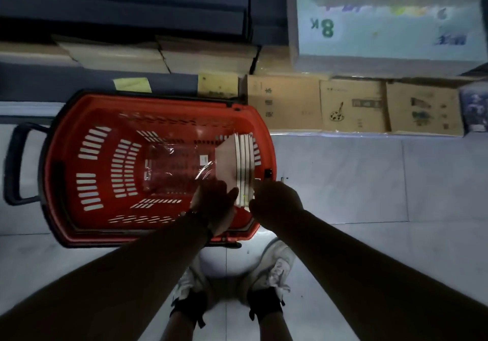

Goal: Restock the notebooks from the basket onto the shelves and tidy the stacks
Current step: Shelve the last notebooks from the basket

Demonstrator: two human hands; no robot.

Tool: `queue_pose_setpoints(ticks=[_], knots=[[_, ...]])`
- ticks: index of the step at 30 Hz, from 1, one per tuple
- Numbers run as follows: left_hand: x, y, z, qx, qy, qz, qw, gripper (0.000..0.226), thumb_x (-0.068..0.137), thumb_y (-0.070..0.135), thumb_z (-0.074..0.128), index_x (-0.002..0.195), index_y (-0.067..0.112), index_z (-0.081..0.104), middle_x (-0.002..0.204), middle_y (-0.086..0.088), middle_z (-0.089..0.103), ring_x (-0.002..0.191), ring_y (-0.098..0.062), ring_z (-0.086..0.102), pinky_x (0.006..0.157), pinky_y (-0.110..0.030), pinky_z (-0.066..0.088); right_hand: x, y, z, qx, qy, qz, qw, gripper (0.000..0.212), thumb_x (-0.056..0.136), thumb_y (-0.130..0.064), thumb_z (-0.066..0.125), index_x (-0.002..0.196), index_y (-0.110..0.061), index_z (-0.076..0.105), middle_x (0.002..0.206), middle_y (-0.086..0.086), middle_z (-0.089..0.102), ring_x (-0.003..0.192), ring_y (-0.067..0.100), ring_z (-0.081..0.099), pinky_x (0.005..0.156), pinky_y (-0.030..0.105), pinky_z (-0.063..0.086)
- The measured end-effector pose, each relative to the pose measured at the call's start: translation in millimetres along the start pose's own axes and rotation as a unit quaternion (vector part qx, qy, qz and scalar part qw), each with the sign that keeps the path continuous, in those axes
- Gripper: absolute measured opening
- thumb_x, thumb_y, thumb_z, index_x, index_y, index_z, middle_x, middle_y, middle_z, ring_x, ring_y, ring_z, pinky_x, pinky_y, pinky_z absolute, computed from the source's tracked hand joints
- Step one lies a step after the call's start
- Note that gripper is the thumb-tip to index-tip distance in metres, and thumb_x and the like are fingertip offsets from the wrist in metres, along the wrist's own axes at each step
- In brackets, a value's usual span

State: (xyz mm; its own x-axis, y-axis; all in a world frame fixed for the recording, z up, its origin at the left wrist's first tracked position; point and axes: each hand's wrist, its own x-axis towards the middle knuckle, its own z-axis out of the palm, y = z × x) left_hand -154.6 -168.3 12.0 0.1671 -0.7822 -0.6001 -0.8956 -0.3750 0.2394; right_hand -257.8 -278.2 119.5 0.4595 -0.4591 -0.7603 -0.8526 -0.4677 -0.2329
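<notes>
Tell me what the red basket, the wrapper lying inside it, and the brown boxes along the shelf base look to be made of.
Red basket: moulded plastic, slightly glossy; slotted walls and a smooth rim suggest it.
Wrapper: thin clear plastic film, going by its crinkled highlights and the basket showing through.
Brown boxes: probably cardboard, matte brown with printed marks and straight edges.

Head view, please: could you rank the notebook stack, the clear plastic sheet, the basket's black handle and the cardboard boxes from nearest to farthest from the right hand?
From the right hand:
1. Notebook stack, touching it, at the basket's right end.
2. Clear plastic sheet, on the basket floor to the left.
3. Cardboard boxes, ahead against the shelving.
4. Black handle, at the basket's far left end.
</notes>
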Motion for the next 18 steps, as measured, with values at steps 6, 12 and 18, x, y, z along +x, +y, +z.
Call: queue_pose_setpoints(ticks=[6,12,18], knots=[[13.4,16.2,21.9,-0.053,0.061,0.005,0.997,0.048,0.102,0.029,0.042,0.148,0.025,0.029,0.129,-0.009,0.054,0.126,-0.031,0.052,0.102,-0.044,0.048,33.8,11.3,24.0,-0.040,-0.026,-0.017,0.999,0.030,0.104,-0.034,0.044,0.128,-0.019,0.052,0.131,0.003,0.062,0.118,0.029,0.063,0.098,0.041,0.051],[27.4,6.4,23.3,-0.185,0.081,-0.065,0.977,0.027,0.103,0.036,0.036,0.129,0.031,0.040,0.101,0.001,0.061,0.091,-0.019,0.065,0.069,-0.034,0.056,42.4,13.9,25.5,-0.037,-0.030,-0.028,0.998,0.032,0.104,-0.036,0.041,0.127,-0.017,0.053,0.132,0.003,0.061,0.121,0.028,0.061,0.101,0.038,0.048],[21.5,-8.3,19.6,-0.257,0.075,-0.166,0.949,0.018,0.100,0.034,0.049,0.108,0.020,0.042,0.079,0.008,0.056,0.071,-0.013,0.060,0.060,-0.029,0.048,54.8,8.3,23.8,-0.095,-0.054,-0.010,0.994,0.024,0.101,-0.020,0.045,0.120,-0.013,0.056,0.119,0.011,0.064,0.108,0.033,0.062,0.080,0.040,0.047]])
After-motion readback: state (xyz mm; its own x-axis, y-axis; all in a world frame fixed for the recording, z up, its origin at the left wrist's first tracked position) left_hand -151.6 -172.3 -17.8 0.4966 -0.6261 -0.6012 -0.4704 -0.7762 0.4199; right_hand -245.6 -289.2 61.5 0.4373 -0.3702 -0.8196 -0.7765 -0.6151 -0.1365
